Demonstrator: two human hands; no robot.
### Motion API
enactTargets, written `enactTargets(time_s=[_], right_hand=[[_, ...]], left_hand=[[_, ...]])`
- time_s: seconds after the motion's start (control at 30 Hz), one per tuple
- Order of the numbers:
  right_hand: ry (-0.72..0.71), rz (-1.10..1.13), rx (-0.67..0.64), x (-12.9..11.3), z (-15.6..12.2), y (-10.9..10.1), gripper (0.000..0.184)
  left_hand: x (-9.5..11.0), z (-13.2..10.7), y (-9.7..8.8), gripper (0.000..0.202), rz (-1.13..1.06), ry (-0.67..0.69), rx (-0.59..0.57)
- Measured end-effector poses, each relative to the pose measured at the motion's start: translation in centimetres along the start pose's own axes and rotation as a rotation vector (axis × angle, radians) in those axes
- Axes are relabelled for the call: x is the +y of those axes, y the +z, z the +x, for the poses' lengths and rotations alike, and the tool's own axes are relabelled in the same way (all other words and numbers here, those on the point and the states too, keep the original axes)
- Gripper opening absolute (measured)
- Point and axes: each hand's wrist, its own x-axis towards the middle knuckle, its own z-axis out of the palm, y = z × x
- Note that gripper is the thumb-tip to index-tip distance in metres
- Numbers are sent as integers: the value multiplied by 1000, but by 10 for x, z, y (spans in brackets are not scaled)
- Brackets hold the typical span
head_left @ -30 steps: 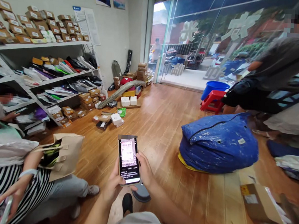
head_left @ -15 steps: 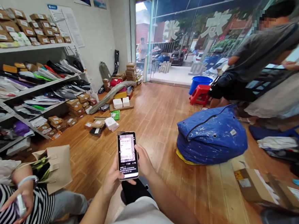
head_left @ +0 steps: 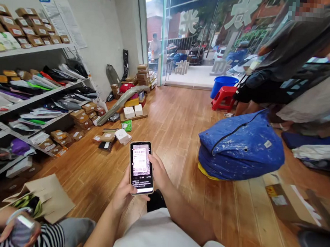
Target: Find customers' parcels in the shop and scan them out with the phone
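Observation:
A smartphone [head_left: 141, 169] with a lit screen is held upright in front of my body. The screen shows a picture of a printed label, with lines of text below it. My left hand [head_left: 123, 192] is closed round the lower left side, its thumb at the bottom of the screen. Against the right edge rests my right hand [head_left: 159, 172], its thumb at the screen's side and the other fingers hidden behind the phone. Beyond the phone, small parcels and a white package [head_left: 122, 136] lie on the wooden floor [head_left: 170, 124].
Shelves [head_left: 25, 102] full of parcels line the left wall. A large blue bag [head_left: 236, 151] sits right of me, near an open cardboard box [head_left: 283, 207]. A red stool [head_left: 222, 98] and blue bucket [head_left: 224, 82] stand beside a person [head_left: 300, 46]. Another person's hand [head_left: 22, 230] holds a phone at lower left.
My view has shifted slightly, so the blue bag appears farther right. Both my hands stay on the smartphone. The seated person at lower left has moved their phone hand.

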Motion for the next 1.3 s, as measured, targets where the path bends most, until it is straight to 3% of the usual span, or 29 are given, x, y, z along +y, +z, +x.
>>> enactTargets(time_s=[0.23,0.33,0.53,0.7,0.83,0.97,1.1,1.3], right_hand=[[-20,-79,89,-24,66,-44,28],[-102,-111,158,-39,110,-72,37],[-141,-173,309,-69,201,-140,55],[-72,69,282,-85,265,-185,36],[8,100,285,-91,318,-204,23],[70,72,289,-96,379,-213,20],[26,-28,309,-92,450,-222,27],[17,43,374,-70,562,-240,39]], left_hand=[[2,83,-9,103,55,-98,-47],[-3,136,-9,103,90,-126,-63],[-23,255,9,103,202,-94,73],[-18,335,27,107,117,-139,57],[1,388,25,107,55,-196,51],[15,446,2,110,33,-236,79],[26,514,-36,110,88,-254,83],[53,614,-94,107,123,-310,-45]])
